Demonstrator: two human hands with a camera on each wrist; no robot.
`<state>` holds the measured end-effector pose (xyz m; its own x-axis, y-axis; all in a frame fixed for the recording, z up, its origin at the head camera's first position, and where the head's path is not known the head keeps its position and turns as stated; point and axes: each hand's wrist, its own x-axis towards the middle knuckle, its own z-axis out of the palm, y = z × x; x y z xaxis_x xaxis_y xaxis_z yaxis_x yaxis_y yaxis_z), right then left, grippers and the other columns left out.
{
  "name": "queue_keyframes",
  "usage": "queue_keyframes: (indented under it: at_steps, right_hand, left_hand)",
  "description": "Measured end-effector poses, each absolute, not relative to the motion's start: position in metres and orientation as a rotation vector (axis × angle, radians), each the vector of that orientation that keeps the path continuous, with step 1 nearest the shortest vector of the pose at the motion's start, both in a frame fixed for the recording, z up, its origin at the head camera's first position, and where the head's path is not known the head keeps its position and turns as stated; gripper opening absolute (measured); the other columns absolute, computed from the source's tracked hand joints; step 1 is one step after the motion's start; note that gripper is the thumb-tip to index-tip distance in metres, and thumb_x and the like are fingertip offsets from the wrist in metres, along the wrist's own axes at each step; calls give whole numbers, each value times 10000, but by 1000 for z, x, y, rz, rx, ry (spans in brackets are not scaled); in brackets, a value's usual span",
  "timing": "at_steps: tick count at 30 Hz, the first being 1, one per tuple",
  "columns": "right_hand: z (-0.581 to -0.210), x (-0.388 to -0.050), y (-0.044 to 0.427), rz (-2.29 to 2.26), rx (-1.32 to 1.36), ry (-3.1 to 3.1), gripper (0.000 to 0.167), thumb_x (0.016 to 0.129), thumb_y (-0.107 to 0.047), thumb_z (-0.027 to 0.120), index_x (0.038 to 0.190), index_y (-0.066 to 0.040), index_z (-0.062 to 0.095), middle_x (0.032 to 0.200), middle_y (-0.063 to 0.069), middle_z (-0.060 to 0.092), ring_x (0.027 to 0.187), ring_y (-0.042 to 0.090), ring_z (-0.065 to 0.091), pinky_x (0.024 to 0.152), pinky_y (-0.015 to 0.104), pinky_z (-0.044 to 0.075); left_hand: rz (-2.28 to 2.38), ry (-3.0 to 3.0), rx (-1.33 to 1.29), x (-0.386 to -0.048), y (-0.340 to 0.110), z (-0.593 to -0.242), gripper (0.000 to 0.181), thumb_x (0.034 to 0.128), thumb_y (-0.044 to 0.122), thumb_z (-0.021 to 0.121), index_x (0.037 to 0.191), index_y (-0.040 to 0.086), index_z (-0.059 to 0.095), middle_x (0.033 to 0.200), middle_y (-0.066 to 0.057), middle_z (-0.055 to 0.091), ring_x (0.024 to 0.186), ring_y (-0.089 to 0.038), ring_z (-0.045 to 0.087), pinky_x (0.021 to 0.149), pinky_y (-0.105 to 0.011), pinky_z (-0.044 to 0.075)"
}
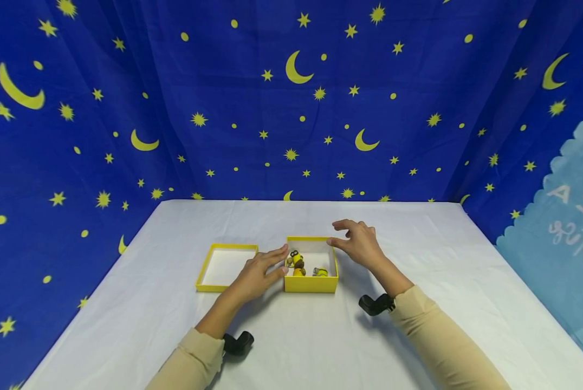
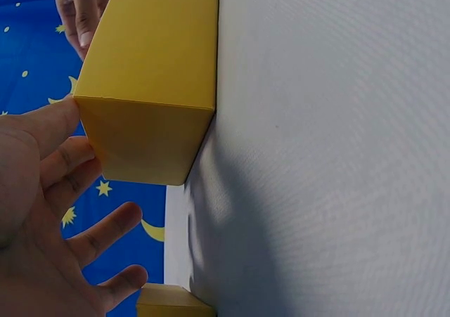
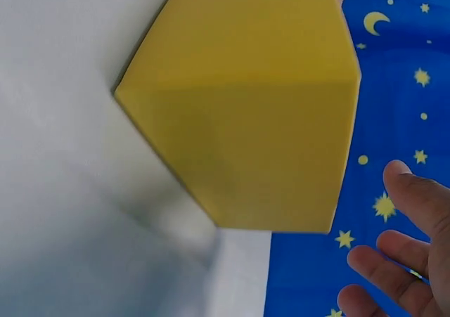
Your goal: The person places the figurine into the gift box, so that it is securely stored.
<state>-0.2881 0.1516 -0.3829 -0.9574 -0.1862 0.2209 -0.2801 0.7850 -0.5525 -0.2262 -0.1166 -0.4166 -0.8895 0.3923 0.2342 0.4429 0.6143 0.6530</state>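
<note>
1. Lower centre: open yellow rectangular box (image 1: 311, 285) holding small yellow toy figures (image 1: 298, 260).
2. Left hand (image 1: 255, 274): grip spread, touching the box's left edge.
3. Right hand (image 1: 362, 245): grip wide, near its right edge.

Backdrop's a deep blue curtain (image 1: 272, 108) wrapping from 9 o'clock through 12 toward 3, covered in yellow moons (image 1: 296, 77), stars (image 1: 376, 14) and dots (image 1: 234, 24). Down at 6 there's a plain white cloth (image 1: 301, 336), faintly creased. Over at 3, a pale blue panel (image 1: 564, 265) with a scalloped edge and white lettering (image 1: 558, 192) I honestly can't make out.
</note>
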Motion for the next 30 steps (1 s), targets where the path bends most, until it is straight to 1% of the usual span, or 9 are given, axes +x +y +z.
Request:
queue_keyframes:
  at_steps: [5,11,15,18,26,30]
  right_hand:
    - [-387,-293,159,883,345,-2820,492,810,-372,729,1213,-111,623,1192,76,673,979,276,578,861,435,308]
    - [-391,-299,169,879,309,-2831,496,815,-366,725,1216,-95,618,1190,101,668,955,277,558,833,427,299]
    - [-394,-303,176,878,303,-2826,504,815,-369,724,1218,-86,615,1141,129,678,899,276,531,824,425,289]
    - [-397,-305,180,872,301,-2821,521,812,-389,723,1222,-86,613,1128,137,680,901,282,520,834,435,291]
    - [-404,-310,192,853,250,-2844,557,817,-368,723,1263,-64,583,1227,145,638,963,309,532,832,444,305]
    - [-408,-311,196,846,205,-2862,574,822,-349,721,1287,-51,564,1251,169,618,963,321,517,835,450,303]
  left_hand:
    - [-1150,-2758,-721,-227,-116,-417,464,949,262,560,1374,90,483,1490,-10,405,1366,-393,360,1100,-674,165]
    - [-1149,-2752,-730,-227,-116,-416,464,947,250,564,1371,79,484,1488,-23,406,1369,-367,369,1110,-666,153]
    - [-1155,-2753,-733,-227,-116,-416,466,949,249,560,1373,74,479,1491,-28,402,1368,-347,377,1119,-658,144]
    - [-1157,-2755,-729,-227,-116,-416,468,951,258,558,1374,76,478,1491,-29,401,1369,-351,374,1117,-661,141]
    - [-1153,-2751,-742,-227,-117,-417,463,952,252,555,1373,72,479,1491,-40,401,1367,-353,376,1113,-665,146]
    - [-1153,-2751,-738,-226,-117,-417,464,952,254,556,1374,76,479,1490,-39,404,1368,-359,372,1106,-672,153]
